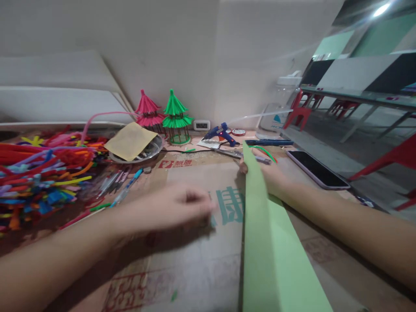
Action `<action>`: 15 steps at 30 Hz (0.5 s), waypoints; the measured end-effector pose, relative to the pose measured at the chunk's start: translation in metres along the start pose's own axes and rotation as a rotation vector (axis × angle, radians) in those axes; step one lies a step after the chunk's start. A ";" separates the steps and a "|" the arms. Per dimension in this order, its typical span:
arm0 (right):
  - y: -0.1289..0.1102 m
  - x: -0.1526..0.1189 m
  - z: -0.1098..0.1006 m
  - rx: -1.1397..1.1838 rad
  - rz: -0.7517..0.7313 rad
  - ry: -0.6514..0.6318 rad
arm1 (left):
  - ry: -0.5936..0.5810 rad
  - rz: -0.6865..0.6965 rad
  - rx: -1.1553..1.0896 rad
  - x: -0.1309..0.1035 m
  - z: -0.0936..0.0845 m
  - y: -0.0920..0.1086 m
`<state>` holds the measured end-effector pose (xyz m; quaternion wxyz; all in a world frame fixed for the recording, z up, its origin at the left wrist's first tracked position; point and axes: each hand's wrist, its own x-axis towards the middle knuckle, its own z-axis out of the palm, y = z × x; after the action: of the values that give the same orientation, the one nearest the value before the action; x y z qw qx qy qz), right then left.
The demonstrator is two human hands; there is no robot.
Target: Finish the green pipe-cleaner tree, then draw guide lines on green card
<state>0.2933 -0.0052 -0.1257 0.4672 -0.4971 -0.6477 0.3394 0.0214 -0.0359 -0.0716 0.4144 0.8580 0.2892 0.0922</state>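
A long sheet of light green paper [260,242] is raised off the cardboard, its left part bent up. My right hand [260,169] grips its far end; the paper hides most of the fingers. To the left of the paper, my left hand [185,203] hovers over the printed cardboard [188,264], apart from the sheet. Motion blurs this hand; the fingers look curled, and whether they hold anything is unclear. Just beyond my right hand lie a utility knife [242,155] and a blue glue gun [222,134].
Colourful pipe cleaners [42,177] pile up at the left beside a metal bowl [152,151]. A pink pagoda model [147,112] and a green pagoda model [177,117] stand by the wall. On the right are a phone [318,169] and a clear plastic bottle [277,108].
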 end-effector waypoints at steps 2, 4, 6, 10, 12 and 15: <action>0.002 0.005 0.001 -0.054 -0.057 -0.002 | 0.437 -0.087 0.058 0.009 -0.014 -0.006; 0.001 0.009 0.008 -0.148 -0.118 -0.056 | 0.701 -0.048 0.065 0.015 -0.022 -0.010; 0.000 0.013 0.021 -0.230 -0.145 -0.149 | 0.817 0.029 0.092 0.015 -0.021 -0.013; -0.003 0.014 0.043 -0.299 -0.135 -0.258 | 0.625 0.153 0.419 0.009 0.003 -0.021; -0.005 0.011 0.043 -0.289 -0.140 -0.254 | 0.383 0.166 0.489 0.007 0.021 -0.025; -0.006 0.002 0.027 -0.294 -0.155 -0.222 | 0.132 -0.032 0.546 0.008 0.043 -0.026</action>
<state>0.2657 -0.0047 -0.1287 0.3401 -0.4682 -0.7740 0.2568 0.0338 -0.0466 -0.1195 0.1497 0.9253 0.3434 0.0600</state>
